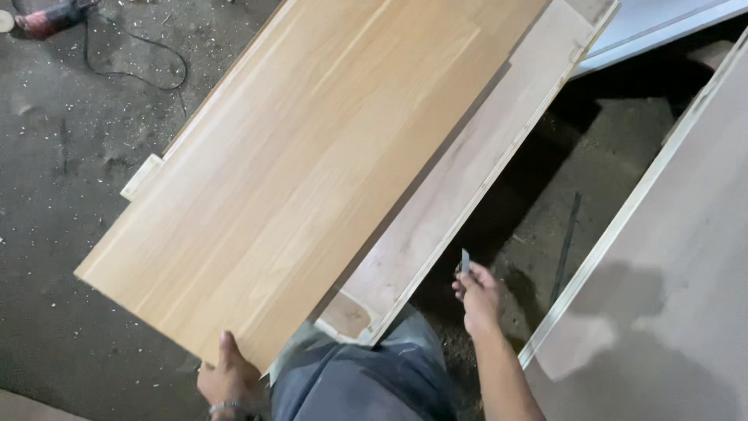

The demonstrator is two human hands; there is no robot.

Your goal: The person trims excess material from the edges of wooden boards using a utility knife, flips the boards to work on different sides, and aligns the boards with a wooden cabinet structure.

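Note:
A long light wood-grain laminate sheet [312, 156] lies slanted across a plywood board [499, 148] that rests against my knee. My left hand [227, 374] grips the sheet's near edge, thumb on top. My right hand [475, 295] is shut on a small grey blade [465, 260], held upright just off the plywood board's right edge. The sheet overhangs the board on the left.
A red power tool [47, 17] with a black cord [148, 66] lies on the dusty floor at the top left. A large brown board [686, 257] fills the right side. A dark metal rod [567, 242] lies on the ground between the boards.

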